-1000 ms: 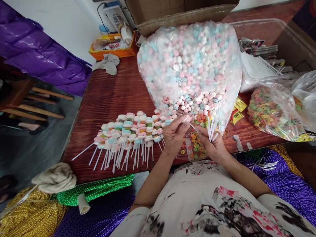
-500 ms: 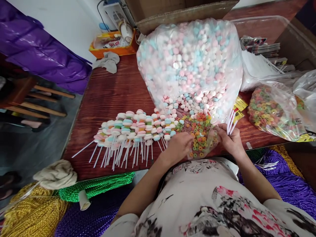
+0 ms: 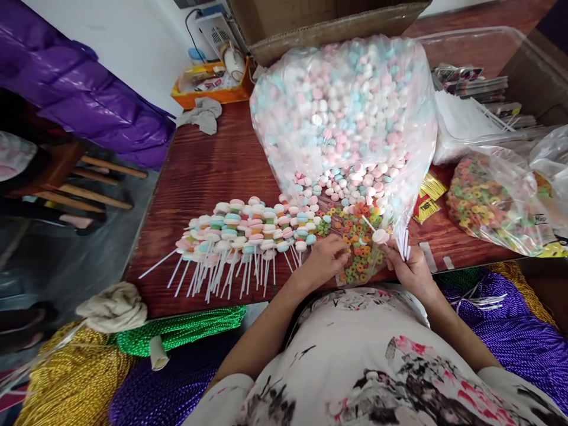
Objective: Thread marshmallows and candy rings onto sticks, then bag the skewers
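The right hand [image 3: 410, 269] is closed around a small bunch of white sticks [image 3: 403, 247], and its thumb and forefinger pinch one more stick that carries a single pale candy disc [image 3: 380, 236] near its tip, pointing up and to the left over the heap of small coloured rings [image 3: 357, 245]. The left hand [image 3: 326, 260] rests at the near edge of that heap with its fingertips curled down among the rings; whether a ring is already between them cannot be told, since the fingers hide it. Judging by this, the step in hand is threading: one disc is on the stick and a ring looks to be the next piece. That move would call for the left fingers to lift one ring clear of its neighbours and line its hole up with the stick's free end, while the right hand keeps the stick steady without letting the spare sticks slip. Finished candy sticks [image 3: 239, 234] lie fanned out on the wooden table [image 3: 208, 171] just left of the hands (stems towards the person), and the big bag of pastel discs [image 3: 344, 112] stands behind the rings.
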{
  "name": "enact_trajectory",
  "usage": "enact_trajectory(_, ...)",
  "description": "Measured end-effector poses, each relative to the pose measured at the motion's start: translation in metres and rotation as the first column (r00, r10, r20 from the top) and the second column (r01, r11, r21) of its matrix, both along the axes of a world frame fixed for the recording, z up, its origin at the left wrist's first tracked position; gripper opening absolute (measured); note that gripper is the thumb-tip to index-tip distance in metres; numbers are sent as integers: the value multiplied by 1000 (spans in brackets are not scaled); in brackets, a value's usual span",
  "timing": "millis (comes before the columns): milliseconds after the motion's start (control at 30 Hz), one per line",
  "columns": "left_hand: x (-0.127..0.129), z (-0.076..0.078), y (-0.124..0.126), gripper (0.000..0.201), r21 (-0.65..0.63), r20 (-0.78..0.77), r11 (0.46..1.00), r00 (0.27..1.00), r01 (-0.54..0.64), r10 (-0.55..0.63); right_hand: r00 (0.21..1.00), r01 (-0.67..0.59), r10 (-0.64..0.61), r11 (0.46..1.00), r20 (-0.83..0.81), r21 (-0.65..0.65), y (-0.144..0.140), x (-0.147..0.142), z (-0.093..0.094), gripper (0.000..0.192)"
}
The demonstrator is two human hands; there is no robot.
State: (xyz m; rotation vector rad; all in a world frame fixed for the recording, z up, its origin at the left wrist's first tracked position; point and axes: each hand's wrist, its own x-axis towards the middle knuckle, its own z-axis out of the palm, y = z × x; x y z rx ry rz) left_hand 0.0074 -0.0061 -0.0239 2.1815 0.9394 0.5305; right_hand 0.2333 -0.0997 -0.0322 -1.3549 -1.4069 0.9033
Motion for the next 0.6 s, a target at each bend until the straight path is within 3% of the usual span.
enact_trajectory(33, -4, 2, 1, 5, -98, 149, 992, 984, -81, 95, 999, -42, 42, 999, 20, 10, -2, 0, 3, 33)
enact_trajectory(100, -9, 7, 4, 8, -335, 362, 923, 878, -191, 313, 987, -150, 149, 989, 61, 16, -7, -4, 11, 32)
enact_trajectory(200, -13, 18, 5, 20, -562, 459, 808, 747, -175, 481, 951, -285, 283, 959, 127, -4, -10, -13, 24, 27)
enact_trajectory(333, -12, 28, 4, 23, -630, 486, 767, 711, -118, 508, 921, -298, 298, 954, 250, -39, -7, -20, 29, 25)
enact_trajectory(467, -14, 27, 2, 21, -681, 458, 721, 692, -130, 557, 934, -261, 263, 964, 242, -42, -6, -18, 27, 26)
enact_trajectory(533, -14, 25, 1, 18, -663, 446, 729, 691, -172, 569, 934, -262, 263, 964, 241, -39, -7, -17, 26, 26)
enact_trajectory(600, -13, 24, -1, 15, -573, 456, 782, 697, -246, 554, 930, -264, 265, 964, 256, -39, -7, -17, 26, 26)
